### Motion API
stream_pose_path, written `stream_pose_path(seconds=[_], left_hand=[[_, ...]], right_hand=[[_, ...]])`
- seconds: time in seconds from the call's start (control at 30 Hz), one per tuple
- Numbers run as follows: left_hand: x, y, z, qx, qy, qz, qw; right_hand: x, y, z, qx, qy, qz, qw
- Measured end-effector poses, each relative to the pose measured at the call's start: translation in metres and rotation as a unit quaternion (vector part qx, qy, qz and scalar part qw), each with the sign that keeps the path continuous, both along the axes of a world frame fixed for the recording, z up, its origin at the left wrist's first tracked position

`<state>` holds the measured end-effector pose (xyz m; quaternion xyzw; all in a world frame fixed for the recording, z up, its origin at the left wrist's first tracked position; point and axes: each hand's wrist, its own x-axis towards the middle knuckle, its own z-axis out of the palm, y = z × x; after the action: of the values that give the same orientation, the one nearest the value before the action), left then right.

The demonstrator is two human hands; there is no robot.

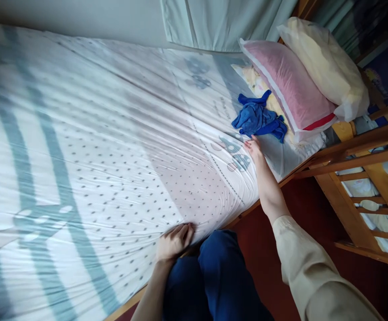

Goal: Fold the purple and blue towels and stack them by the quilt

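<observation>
A patterned bed sheet (120, 174), white with grey dots, pale pink areas and teal stripes, covers the mattress, and long folds run across it. At the near edge of the bed my left hand (176, 240) is closed in a fist around the sheet's border. Farther right, my right hand (254, 148) pinches the sheet near a printed teal figure, drawing creases toward it. Just beyond those fingertips lies a crumpled blue cloth (256, 117). Whether the right fingers touch the cloth, I cannot tell.
A pink pillow (294, 84) and a cream pillow (328, 62) lean at the head end. Wooden bed rails and a ladder (357, 196) stand on the right. A pale curtain (227, 24) hangs along the far wall. My knees (219, 263) are against the near bed edge.
</observation>
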<state>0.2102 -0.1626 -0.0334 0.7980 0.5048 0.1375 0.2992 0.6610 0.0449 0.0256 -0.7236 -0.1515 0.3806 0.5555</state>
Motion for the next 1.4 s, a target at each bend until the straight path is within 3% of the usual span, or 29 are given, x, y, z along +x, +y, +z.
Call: stream_pose_path(seconds=[0.2,0.3,0.37,0.47,0.6,0.73,0.83,0.97,1.03,1.1,1.17,1.23,1.3,1.4], left_hand=[[0.001,0.002,0.001,-0.015,-0.017,-0.008,1.000],[0.002,0.004,0.006,-0.014,0.010,-0.004,1.000],[0.004,0.006,0.009,-0.015,0.027,-0.001,1.000],[0.006,0.009,0.014,-0.025,0.045,0.010,0.999],[0.003,0.012,0.033,-0.088,0.025,0.073,0.993],[-0.018,-0.018,0.088,-0.147,-0.076,0.126,0.978],[-0.035,-0.084,0.145,-0.095,-0.161,0.063,0.980],[-0.035,-0.206,0.203,-0.080,-0.252,-0.049,0.963],[-0.026,-0.258,0.217,-0.063,-0.276,0.004,0.959],[-0.014,-0.291,0.227,-0.051,-0.295,0.096,0.949],[-0.005,-0.302,0.236,-0.018,-0.325,0.145,0.934],[-0.003,-0.299,0.246,0.044,-0.349,0.127,0.927],[-0.008,-0.289,0.255,0.111,-0.356,0.073,0.925],[-0.020,-0.281,0.265,0.152,-0.342,0.051,0.926]], right_hand=[[0.003,0.020,0.006,0.000,-0.084,-0.041,0.996],[-0.007,0.004,0.031,0.025,-0.144,-0.061,0.987],[-0.023,-0.026,0.057,0.072,-0.179,-0.048,0.980],[-0.063,-0.109,0.103,0.128,-0.225,0.002,0.966],[-0.147,-0.270,0.153,0.094,-0.203,0.189,0.956],[-0.242,-0.415,0.172,0.089,-0.134,0.252,0.954],[-0.296,-0.474,0.175,0.117,-0.167,0.350,0.914],[-0.318,-0.494,0.182,0.154,-0.190,0.370,0.896],[-0.309,-0.493,0.192,0.182,-0.237,0.393,0.870],[-0.294,-0.491,0.207,0.207,-0.322,0.443,0.811],[-0.283,-0.493,0.223,0.223,-0.403,0.500,0.734],[-0.279,-0.498,0.236,0.237,-0.439,0.538,0.680],[-0.283,-0.504,0.243,0.264,-0.440,0.550,0.659],[-0.299,-0.515,0.244,0.305,-0.421,0.526,0.673]])
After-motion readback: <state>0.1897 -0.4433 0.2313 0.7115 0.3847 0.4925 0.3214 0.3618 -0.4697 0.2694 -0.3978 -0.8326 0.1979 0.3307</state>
